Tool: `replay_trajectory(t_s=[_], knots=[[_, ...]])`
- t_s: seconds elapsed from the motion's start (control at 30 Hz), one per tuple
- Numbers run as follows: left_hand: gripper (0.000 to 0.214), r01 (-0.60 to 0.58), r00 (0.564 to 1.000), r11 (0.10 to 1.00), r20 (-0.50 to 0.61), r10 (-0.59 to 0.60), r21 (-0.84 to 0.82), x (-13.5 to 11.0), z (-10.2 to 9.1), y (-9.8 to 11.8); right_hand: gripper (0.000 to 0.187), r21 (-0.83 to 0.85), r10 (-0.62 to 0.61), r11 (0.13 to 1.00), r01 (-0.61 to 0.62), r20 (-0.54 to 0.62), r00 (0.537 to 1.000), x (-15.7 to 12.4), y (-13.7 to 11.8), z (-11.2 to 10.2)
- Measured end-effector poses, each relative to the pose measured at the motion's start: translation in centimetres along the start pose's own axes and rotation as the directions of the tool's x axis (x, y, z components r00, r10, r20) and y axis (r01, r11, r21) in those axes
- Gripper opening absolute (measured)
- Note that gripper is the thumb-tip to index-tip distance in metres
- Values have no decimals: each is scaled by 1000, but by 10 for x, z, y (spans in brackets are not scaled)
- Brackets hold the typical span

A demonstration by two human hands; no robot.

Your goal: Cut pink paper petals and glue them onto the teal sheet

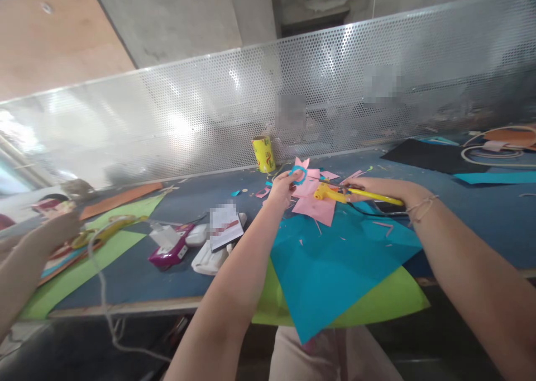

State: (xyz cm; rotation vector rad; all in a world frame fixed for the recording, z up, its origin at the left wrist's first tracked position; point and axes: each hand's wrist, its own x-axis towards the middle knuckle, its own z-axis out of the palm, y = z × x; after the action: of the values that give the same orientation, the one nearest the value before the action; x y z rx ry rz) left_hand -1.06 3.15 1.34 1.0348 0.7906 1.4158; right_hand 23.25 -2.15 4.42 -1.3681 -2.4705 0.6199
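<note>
My left hand (283,186) pinches a small blue paper ring (298,175) with a scalloped edge, held over pink paper pieces (309,189). To its right, my right hand (360,186) is closed, its fingers around a thin dark tool that I cannot make out and that points toward the ring. Beside the right fingers is a yellow glue gun (325,193); a long yellow bar (377,196) runs under the palm, and whether it belongs to the gun is unclear. Below both hands, a large blue paper sheet (335,269) overlies a green sheet (385,303) and overhangs the table edge.
A yellow tape roll (263,154) stands before the perforated metal screen (201,113). Left of my arm are a purple power strip (170,252), white plugs and a phone (226,227). Another person's arm (46,241) is near a second yellow glue gun (106,231). Black paper (422,160) lies right.
</note>
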Motion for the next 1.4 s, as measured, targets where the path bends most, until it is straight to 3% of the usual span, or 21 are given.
replay_trajectory(t_s=[0.1,0.23,0.33,0.43,0.5,0.67,0.8,1.07,1.17,1.3,1.4], knots=[[25,-65,990,997,-126,58,-51,-1,0,3,56,49,77,996,-78,24,997,-3,-4,-1],[26,-95,989,990,-119,83,-105,-4,2,5,48,122,177,979,-166,-86,981,4,-4,5],[30,-76,993,990,-98,64,-122,-7,6,4,41,195,159,975,-103,-298,941,19,-2,17],[39,-62,995,993,-88,54,-97,-11,11,2,43,384,170,922,39,-495,852,33,-6,30],[41,-47,999,998,-29,46,-45,-14,15,0,44,484,177,863,145,-557,811,39,-13,37],[31,-13,992,998,129,5,65,-20,23,-8,45,596,195,762,254,-584,788,38,-30,41],[31,6,982,990,188,-32,138,-23,27,-13,40,598,188,752,276,-597,780,34,-32,40],[36,4,965,971,254,-66,237,-29,35,-13,30,548,127,734,401,-691,712,37,-29,40],[33,-51,964,960,266,-25,274,-29,35,-15,28,542,113,731,416,-697,709,38,-31,40],[33,-202,963,925,239,127,322,-28,35,-17,25,521,79,744,419,-690,719,37,-33,42],[34,-201,972,900,192,134,387,-27,34,-18,25,471,34,769,433,-706,707,37,-32,44]])
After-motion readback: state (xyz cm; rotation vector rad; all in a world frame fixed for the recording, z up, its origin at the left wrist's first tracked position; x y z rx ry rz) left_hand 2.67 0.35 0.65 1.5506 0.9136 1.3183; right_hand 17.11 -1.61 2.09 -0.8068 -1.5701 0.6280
